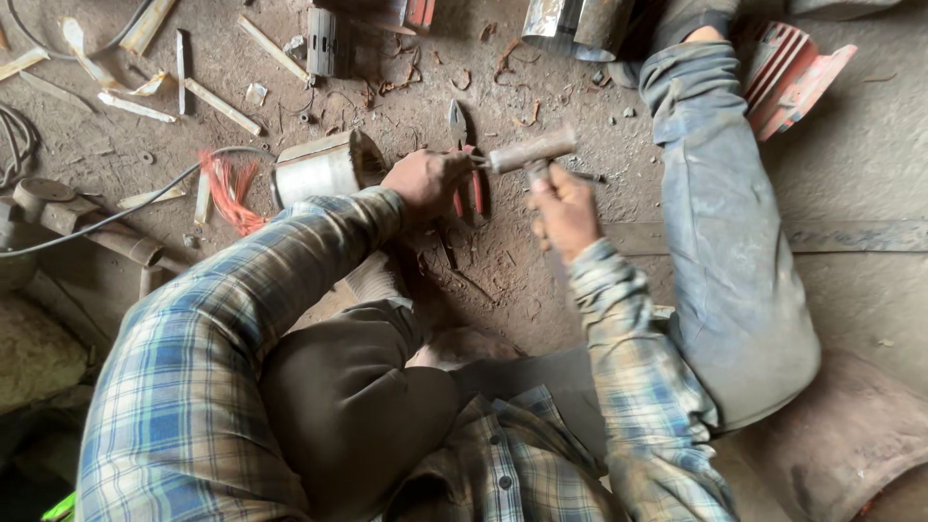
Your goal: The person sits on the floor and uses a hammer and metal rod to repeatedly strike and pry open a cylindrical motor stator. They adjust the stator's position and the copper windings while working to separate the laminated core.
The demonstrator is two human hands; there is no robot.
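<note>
Hammer raised over pliers on a littered workshop floor.

The dirt floor [851, 174] fills the frame; a jeans-clad leg [720, 232] runs down the right side, beside a red finned casting [788, 72] at upper right. Left of centre lies a metal cylinder [324, 166] with a tuft of red wires [232, 188] and a cable [116, 215] beside it; metal strips [217, 104] scatter the upper left. At centre, the left hand [425, 182] is closed around something hidden against the floor, touching red-handled pliers [464, 164]. Just right, the right hand [564, 208] grips tight the handle of a hammer [532, 150], its head level above the pliers.
</note>
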